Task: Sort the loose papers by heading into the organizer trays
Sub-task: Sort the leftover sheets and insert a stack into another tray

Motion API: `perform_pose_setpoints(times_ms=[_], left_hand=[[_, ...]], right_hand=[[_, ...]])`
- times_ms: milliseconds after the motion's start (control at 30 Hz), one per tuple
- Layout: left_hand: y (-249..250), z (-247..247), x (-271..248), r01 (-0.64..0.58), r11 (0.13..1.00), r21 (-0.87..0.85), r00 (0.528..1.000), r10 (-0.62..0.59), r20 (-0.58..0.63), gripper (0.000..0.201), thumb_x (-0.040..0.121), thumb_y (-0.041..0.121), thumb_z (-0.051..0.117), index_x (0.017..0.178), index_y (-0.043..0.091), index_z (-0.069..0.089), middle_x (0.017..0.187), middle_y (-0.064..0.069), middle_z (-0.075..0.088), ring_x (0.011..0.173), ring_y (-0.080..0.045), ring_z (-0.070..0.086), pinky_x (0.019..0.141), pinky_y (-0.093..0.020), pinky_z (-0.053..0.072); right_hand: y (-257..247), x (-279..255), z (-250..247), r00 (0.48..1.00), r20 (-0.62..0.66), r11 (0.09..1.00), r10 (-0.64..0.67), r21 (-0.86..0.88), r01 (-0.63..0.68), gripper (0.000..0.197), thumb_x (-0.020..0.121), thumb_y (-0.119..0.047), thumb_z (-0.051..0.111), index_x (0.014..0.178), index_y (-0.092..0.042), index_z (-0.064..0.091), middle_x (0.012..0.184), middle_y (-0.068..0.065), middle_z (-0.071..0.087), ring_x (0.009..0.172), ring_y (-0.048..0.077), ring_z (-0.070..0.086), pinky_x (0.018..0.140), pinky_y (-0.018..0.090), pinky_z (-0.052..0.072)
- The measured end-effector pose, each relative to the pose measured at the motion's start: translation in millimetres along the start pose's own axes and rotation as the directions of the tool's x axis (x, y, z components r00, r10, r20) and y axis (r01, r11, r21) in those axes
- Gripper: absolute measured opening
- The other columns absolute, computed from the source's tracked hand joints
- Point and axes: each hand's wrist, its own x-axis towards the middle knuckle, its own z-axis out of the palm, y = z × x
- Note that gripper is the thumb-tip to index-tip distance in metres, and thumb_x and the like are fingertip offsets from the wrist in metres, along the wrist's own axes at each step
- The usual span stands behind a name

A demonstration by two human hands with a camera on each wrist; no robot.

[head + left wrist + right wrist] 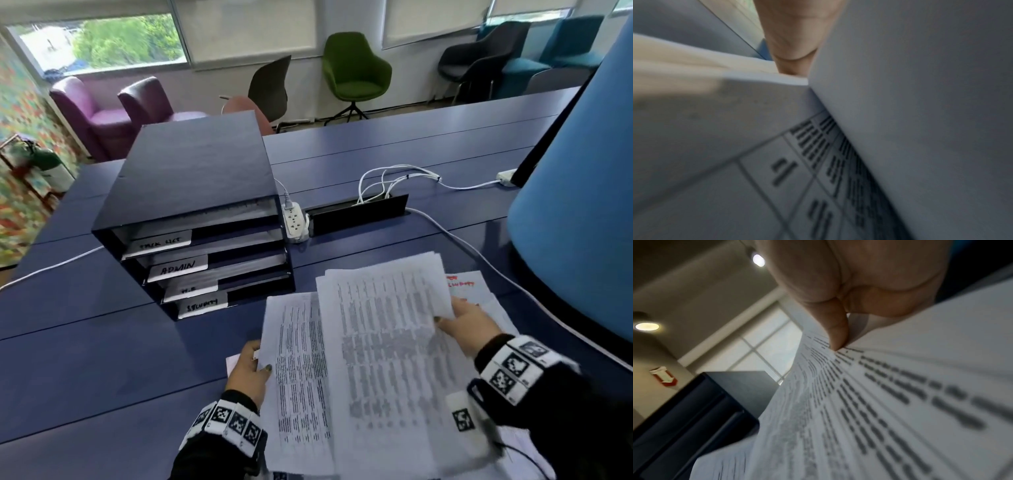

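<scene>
the right hand (471, 327) pinches the right edge of a printed sheet (383, 342) lifted off the loose papers (296, 370), thumb on top, fingers curled beneath. the left hand (247, 368) grips the left edge of those papers, which lie on the blue table (102, 359). the dark organizer (191, 212) with labelled trays stands just beyond them, to the left.
</scene>
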Motion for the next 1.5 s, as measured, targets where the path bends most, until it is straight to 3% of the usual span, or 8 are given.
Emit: perform_pose_setpoints(times_ms=[233, 467, 600, 767, 967, 1233, 1367, 1500], left_hand=[[3, 1, 6, 0.059, 0.996, -0.071, 0.998, -0.057, 0.023, 0.030, 0.092, -0.009, 0.043, 0.116, 0.009, 0.044, 0.104, -0.020, 0.061, 0.082, -0.028, 0.058, 0.071, -0.032, 0.048], [7, 5, 5, 0.016, 0.998, 0.058, 0.999, -0.018, 0.035, 0.023, 0.095, 0.026, 0.050, 0.114, 0.017, 0.042, 0.099, -0.001, 0.058, 0.078, -0.007, 0.054, 0.057, -0.016, 0.040], [-1, 2, 10, -0.002, 0.984, 0.178, 0.996, -0.015, 0.091, 0.039, 0.086, 0.014, 0.065, 0.118, 0.019, 0.042, 0.109, -0.002, 0.058, 0.100, -0.020, 0.057, 0.081, -0.026, 0.046], [-8, 0, 15, -0.007, 0.986, 0.166, 0.995, -0.010, 0.098, 0.025, 0.089, 0.008, 0.058, 0.107, 0.022, 0.047, 0.110, -0.003, 0.059, 0.105, -0.022, 0.057, 0.091, -0.030, 0.044], [-12, 1, 17, -0.015, 0.993, 0.114, 0.996, 0.005, 0.093, 0.024, 0.091, 0.004, 0.053, 0.100, 0.026, 0.050, 0.106, -0.002, 0.060, 0.102, -0.024, 0.058, 0.088, -0.032, 0.045], [-13, 2, 15, 0.003, 0.998, 0.067, 0.997, -0.007, 0.072, 0.026, 0.092, 0.002, 0.052, 0.100, 0.026, 0.052, 0.105, -0.005, 0.064, 0.095, -0.026, 0.062, 0.089, -0.041, 0.050], [-11, 0, 16, -0.006, 0.999, 0.042, 0.999, 0.004, 0.049, 0.035, 0.091, 0.000, 0.052, 0.122, 0.018, 0.050, 0.110, -0.008, 0.063, 0.095, -0.027, 0.061, 0.085, -0.037, 0.049], [-6, 2, 15, -0.021, 0.998, 0.063, 0.999, 0.019, 0.026, 0.033, 0.092, 0.000, 0.050, 0.122, 0.015, 0.049, 0.106, -0.007, 0.062, 0.091, -0.024, 0.059, 0.075, -0.029, 0.047]], right_hand=[[15, -14, 61, 0.986, 0.145, 0.994, 0.088, 0.050, -0.096, 0.027, 0.090, 0.001, 0.053, 0.112, -0.014, 0.055, 0.117, 0.012, 0.062, 0.101, 0.023, 0.057, 0.095, 0.034, 0.044], [5, -6, 82, 0.982, 0.178, 0.980, 0.056, 0.179, -0.089, 0.032, 0.092, 0.002, 0.049, 0.120, -0.011, 0.055, 0.119, 0.007, 0.063, 0.109, 0.025, 0.058, 0.102, 0.045, 0.042], [0, -8, 81, 0.949, 0.314, 0.982, 0.011, 0.174, -0.069, 0.034, 0.093, -0.001, 0.049, 0.125, -0.012, 0.056, 0.117, 0.002, 0.063, 0.110, 0.019, 0.057, 0.098, 0.032, 0.043], [23, 10, 39, 0.991, -0.049, 0.991, 0.128, -0.021, -0.129, 0.039, 0.091, -0.011, 0.055, 0.129, -0.017, 0.054, 0.122, 0.006, 0.061, 0.105, 0.022, 0.057, 0.096, 0.035, 0.043], [65, 21, -30, 0.884, -0.348, 0.897, 0.311, -0.200, -0.394, 0.056, 0.078, -0.020, 0.068, 0.132, -0.019, 0.052, 0.125, 0.017, 0.052, 0.112, 0.038, 0.050, 0.096, 0.040, 0.045], [96, 5, -48, 0.853, -0.375, 0.823, 0.363, -0.300, -0.483, 0.064, 0.067, -0.038, 0.080, 0.123, -0.022, 0.055, 0.116, 0.018, 0.049, 0.108, 0.039, 0.046, 0.094, 0.042, 0.042], [96, -3, -49, 0.867, -0.442, 0.843, 0.230, -0.354, -0.405, 0.048, 0.066, -0.032, 0.080, 0.109, -0.025, 0.059, 0.108, 0.011, 0.058, 0.101, 0.034, 0.052, 0.089, 0.046, 0.048], [103, -7, -48, 0.863, -0.489, 0.922, 0.129, -0.260, -0.285, 0.022, 0.077, -0.023, 0.070, 0.097, -0.021, 0.061, 0.099, 0.008, 0.053, 0.094, 0.032, 0.054, 0.087, 0.043, 0.049]])
